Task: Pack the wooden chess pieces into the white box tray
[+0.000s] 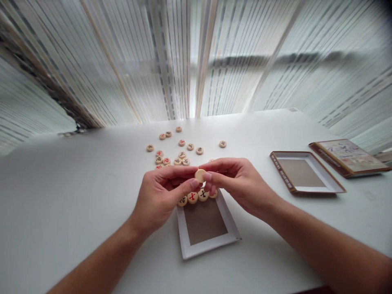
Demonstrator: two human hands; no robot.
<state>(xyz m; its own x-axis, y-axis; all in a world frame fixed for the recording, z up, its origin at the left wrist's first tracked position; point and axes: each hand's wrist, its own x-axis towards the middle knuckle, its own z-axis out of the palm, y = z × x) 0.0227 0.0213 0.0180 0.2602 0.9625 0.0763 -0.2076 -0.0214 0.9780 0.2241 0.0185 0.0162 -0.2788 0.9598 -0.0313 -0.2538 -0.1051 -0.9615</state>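
Between the fingertips of both hands is a round, pale wooden xiangqi piece, its visible face blank. My left hand pinches it from the left, and my right hand grips its right side. Just below them lies a shallow box tray with white walls and a grey-brown bottom. Along its far end runs a row of xiangqi pieces marked in red or black. My hands hide part of that end.
Loose xiangqi pieces are scattered on the white table beyond my hands. At the right lie an open shallow box and a printed box. Striped curtains hang behind the table's far edge.
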